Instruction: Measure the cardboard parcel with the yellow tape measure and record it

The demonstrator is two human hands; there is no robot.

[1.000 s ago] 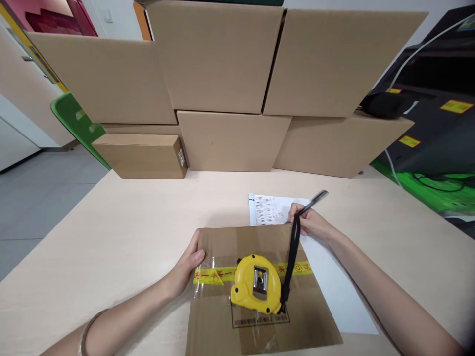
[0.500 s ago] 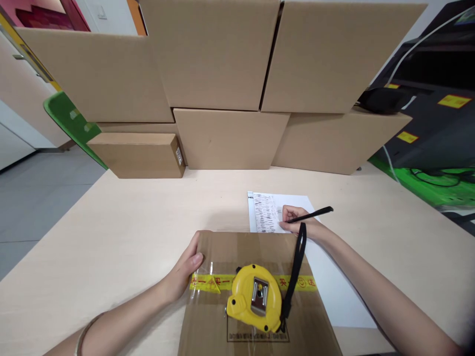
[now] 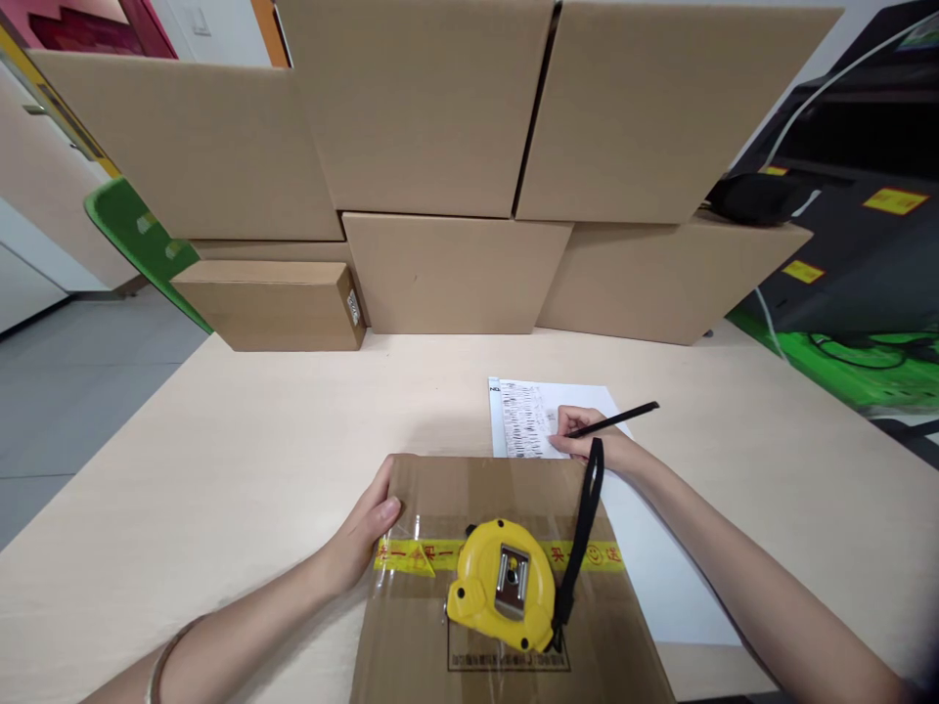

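My left hand grips the left edge of a taped cardboard box, its thumb on top and its other fingers hidden at the side. On that box lies a yellow tape measure with a black wrist strap. My right hand is closed around a black pen, tip down on a sheet of paper. Dense handwritten lines fill the left part of the sheet. More white paper shows under my right forearm; the box hides part of it.
Large cardboard boxes are stacked along the back of the pale table. A smaller carton stands in front of them at the left. A green panel is behind the left corner. Dark equipment with cables stands at the right.
The pen has tilted slightly, its back end a little higher, and my right hand has shifted very slightly on the paper. The left hand, box and tape measure look unmoved.
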